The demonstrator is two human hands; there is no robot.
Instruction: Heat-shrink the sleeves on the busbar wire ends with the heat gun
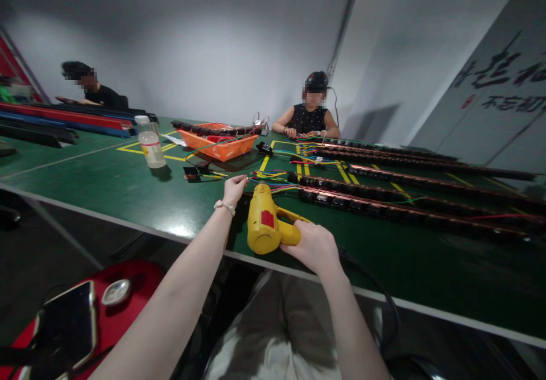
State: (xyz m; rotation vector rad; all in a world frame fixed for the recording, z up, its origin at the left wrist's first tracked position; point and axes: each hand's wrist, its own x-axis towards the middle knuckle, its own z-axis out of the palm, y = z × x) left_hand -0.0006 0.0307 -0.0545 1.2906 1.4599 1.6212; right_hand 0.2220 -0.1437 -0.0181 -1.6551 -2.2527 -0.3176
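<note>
My right hand point(313, 247) is wrapped round the handle of a yellow heat gun point(263, 223) whose nozzle points away from me toward a bunch of coloured wires point(273, 175). My left hand point(234, 189), with a bead bracelet at the wrist, pinches the wire ends just left of the nozzle. The wires run from the near end of a long black and copper power strip point(341, 198) lying on the green table point(128, 186).
Several more long strips point(426, 169) lie across the table's right side. An orange tray point(217, 141) and a plastic bottle point(150, 141) stand further back. Two other people sit at the far side. A red stool with a phone point(68, 323) is at my lower left.
</note>
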